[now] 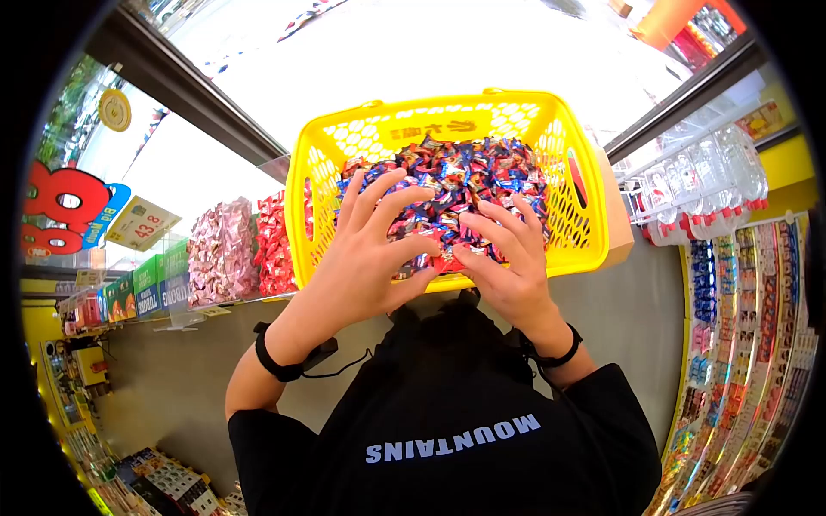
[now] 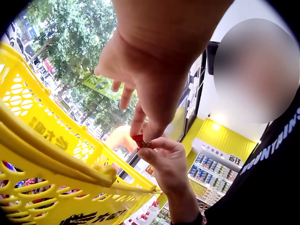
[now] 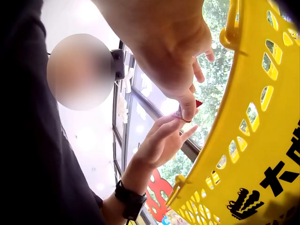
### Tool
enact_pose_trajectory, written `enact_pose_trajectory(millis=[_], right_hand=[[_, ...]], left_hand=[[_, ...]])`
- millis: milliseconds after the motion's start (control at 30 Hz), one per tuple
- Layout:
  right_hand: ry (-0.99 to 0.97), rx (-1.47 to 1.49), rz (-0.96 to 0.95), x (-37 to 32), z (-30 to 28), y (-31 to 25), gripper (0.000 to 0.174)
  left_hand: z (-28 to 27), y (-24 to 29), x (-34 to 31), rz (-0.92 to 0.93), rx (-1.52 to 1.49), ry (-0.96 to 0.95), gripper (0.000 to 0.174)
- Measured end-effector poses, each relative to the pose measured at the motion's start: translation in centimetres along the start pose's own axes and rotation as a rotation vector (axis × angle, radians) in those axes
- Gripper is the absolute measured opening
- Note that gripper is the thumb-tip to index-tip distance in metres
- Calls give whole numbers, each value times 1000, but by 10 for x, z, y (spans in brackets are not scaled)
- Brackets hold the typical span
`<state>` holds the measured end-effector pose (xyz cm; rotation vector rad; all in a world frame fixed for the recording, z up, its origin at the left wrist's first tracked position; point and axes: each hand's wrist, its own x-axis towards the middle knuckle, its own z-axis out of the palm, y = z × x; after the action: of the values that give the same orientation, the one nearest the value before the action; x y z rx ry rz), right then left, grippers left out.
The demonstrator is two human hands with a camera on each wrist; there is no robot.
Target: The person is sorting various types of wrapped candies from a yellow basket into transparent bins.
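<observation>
At mid-frame, the left hand (image 1: pixel 366 228) and right hand (image 1: pixel 509 268) both pinch a red-wrapped sweet (image 2: pixel 138 139), presumably light, best gripped by its ends.

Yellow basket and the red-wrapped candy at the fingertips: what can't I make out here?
- Middle of the red-wrapped candy: right wrist view, covered by the right hand.
- Floor of the yellow basket: head view, hidden under the piled candies.
- Basket's full outline: left wrist view, cut off by the picture's edge.
- Print on the piled wrappers: head view, too small.
</observation>
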<state>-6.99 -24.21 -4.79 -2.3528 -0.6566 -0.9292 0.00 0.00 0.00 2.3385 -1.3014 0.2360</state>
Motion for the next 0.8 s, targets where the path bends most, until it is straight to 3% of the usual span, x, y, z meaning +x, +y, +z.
enact_pose_trajectory(millis=[433, 800], right_hand=[[-112, 69, -220, 20, 58, -44, 18], [-180, 73, -212, 36, 95, -68, 24]], left_hand=[[-7, -10, -87, -267, -50, 117, 29], [-10, -44, -124, -292, -98, 187, 30]])
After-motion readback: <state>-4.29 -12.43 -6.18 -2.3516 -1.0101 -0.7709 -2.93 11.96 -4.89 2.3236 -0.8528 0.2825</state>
